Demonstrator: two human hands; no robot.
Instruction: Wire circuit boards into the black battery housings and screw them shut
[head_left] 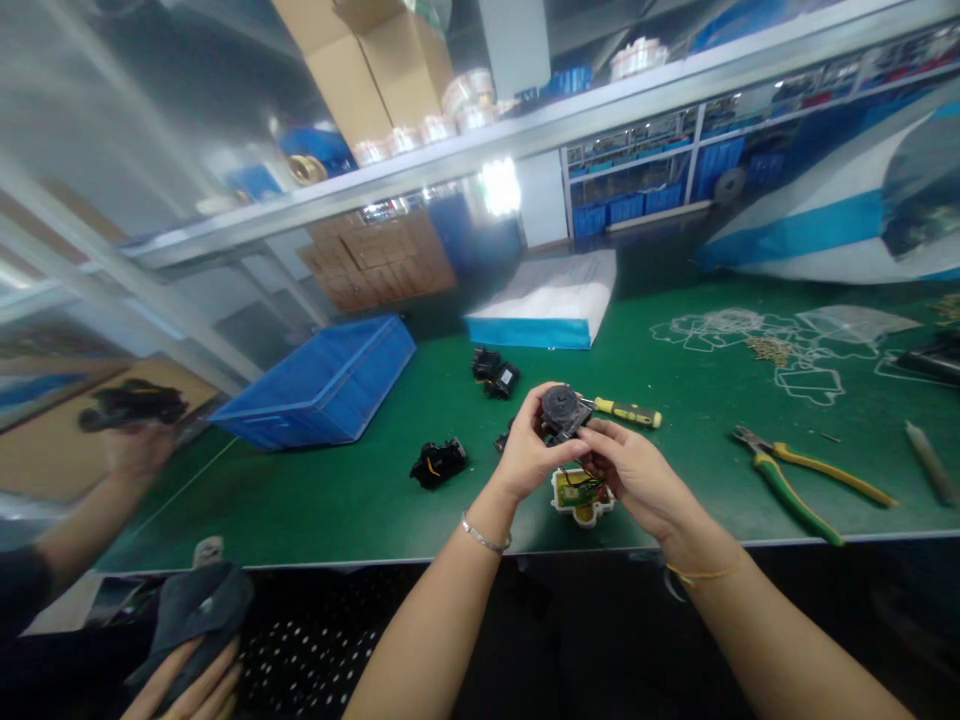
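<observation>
Between my two hands is a black motor unit (564, 408) with a round top, raised over the green bench. My left hand (529, 445) is closed around its left side. The fingers of my right hand (626, 470) close on its lower right edge, near some thin wires. Just below sits a white housing (583, 500) with a green circuit board and yellowish filling inside, partly behind my right fingers. A yellow and black screwdriver (628, 412) lies behind my right hand. Left of my hands, a similar black unit (439, 462) rests on the bench.
More black units (496, 375) lie farther back. Green-yellow pliers (799, 475) and white gasket rings (727, 328) are at right. A blue bin (322, 385) stands left, and a white-blue box (551, 295) behind. At far left a co-worker's hand (139, 450) holds a dark part.
</observation>
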